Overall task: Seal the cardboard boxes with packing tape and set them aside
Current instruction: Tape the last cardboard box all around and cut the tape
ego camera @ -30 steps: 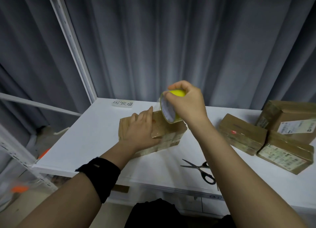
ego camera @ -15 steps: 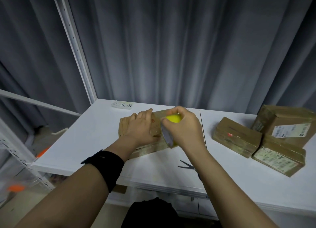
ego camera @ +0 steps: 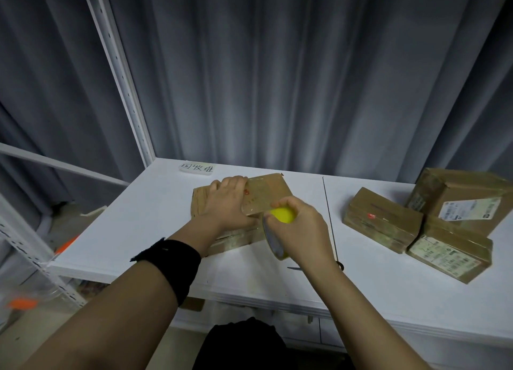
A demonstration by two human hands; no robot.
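Note:
A flat brown cardboard box (ego camera: pixel 270 188) lies on the white table (ego camera: pixel 155 211), left of centre. My left hand (ego camera: pixel 226 202) presses flat on its top, fingers straight. My right hand (ego camera: pixel 298 229) grips a roll of clear packing tape with a yellow core (ego camera: pixel 281 214) at the box's near right edge. A glossy strip of tape (ego camera: pixel 259 200) runs from the roll across the box top to my left fingertips. The near side of the box is hidden behind my hands.
Three brown boxes stand at the right: a plain one (ego camera: pixel 381 220), a larger labelled one (ego camera: pixel 460 200) behind it, and a labelled one (ego camera: pixel 449 254) in front. Scissors (ego camera: pixel 340 265) lie mostly hidden under my right wrist. A handwritten label (ego camera: pixel 197 167) sits at the table's back.
My right hand has brought the tape roll down from above the box and toward me, to the box's near right edge, laying tape over the top. My left hand stayed pressed on the box.

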